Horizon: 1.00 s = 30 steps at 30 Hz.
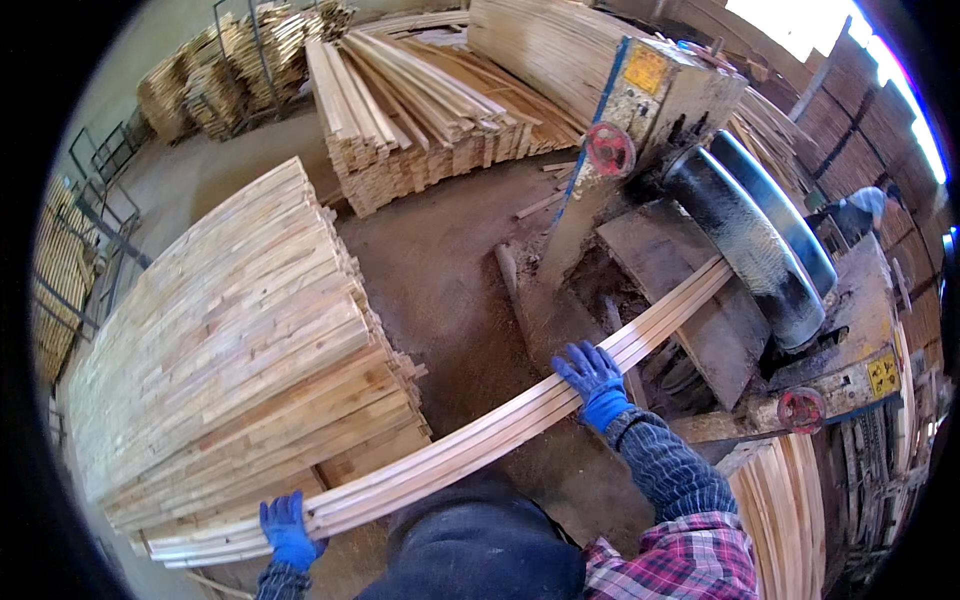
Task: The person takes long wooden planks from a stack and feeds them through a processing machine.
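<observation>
A bundle of several long, pale wooden strips (450, 450) lies side by side across the space before me, from lower left to upper right. My left hand (288, 530), in a blue glove, is closed around the strips near their near-left end. Farther along, my right hand (592, 383), also blue-gloved, grips them from above, with the thumb side hidden. The far end of the strips meets a dark, wet-looking roller (740, 240) on a machine, over a stained metal plate (715, 350). A second roller (775, 205) sits just behind it.
A large stack of wooden strips (230, 330) stands at left, another (430, 120) at the back. More boards (780, 510) stand below the machine at right. Red handwheels (610, 150) project from the machine frame. Another person (860, 212) is partly visible beyond the rollers.
</observation>
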### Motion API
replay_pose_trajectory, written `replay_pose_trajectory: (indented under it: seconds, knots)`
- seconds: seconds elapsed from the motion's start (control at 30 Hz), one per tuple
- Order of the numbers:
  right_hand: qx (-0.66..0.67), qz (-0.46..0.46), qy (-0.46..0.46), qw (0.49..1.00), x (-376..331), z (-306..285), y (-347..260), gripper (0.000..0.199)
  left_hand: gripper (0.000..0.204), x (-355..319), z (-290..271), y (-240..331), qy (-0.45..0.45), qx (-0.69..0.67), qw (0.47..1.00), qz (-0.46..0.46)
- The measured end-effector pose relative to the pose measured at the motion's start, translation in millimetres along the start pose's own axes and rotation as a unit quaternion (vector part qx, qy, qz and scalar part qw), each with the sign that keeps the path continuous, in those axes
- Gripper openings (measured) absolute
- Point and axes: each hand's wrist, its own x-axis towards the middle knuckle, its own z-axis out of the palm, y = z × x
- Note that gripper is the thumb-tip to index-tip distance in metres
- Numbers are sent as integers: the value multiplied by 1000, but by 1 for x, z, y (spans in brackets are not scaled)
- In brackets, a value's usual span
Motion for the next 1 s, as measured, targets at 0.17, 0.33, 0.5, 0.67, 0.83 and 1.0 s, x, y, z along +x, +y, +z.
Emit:
replay_pose_trajectory:
  seconds: [0.17, 0.33, 0.5, 0.67, 0.83, 1.0]
  knots:
    - [107, -151, 1, 983, 9, -6, -58, 101, 100, 33, -14, 79, -31, -7, 999, -7]
    - [238, -343, -29, 908, 25, -29, -162, 89, 102, 37, -48, 149, 50, -96, 991, 79]
    - [335, -365, -78, 865, 38, -34, -195, 76, 107, 2, -43, 99, 104, -116, 986, 64]
    - [291, -351, -70, 887, 46, -28, -142, 85, 110, -75, -32, -44, 38, 84, 991, -93]
    - [269, -294, -127, 908, 55, -43, -118, 71, 103, -74, -6, -61, 29, 35, 993, -107]
    - [322, -253, -153, 899, 84, -61, -174, 54, 87, -46, 5, -6, 27, 4, 997, -65]
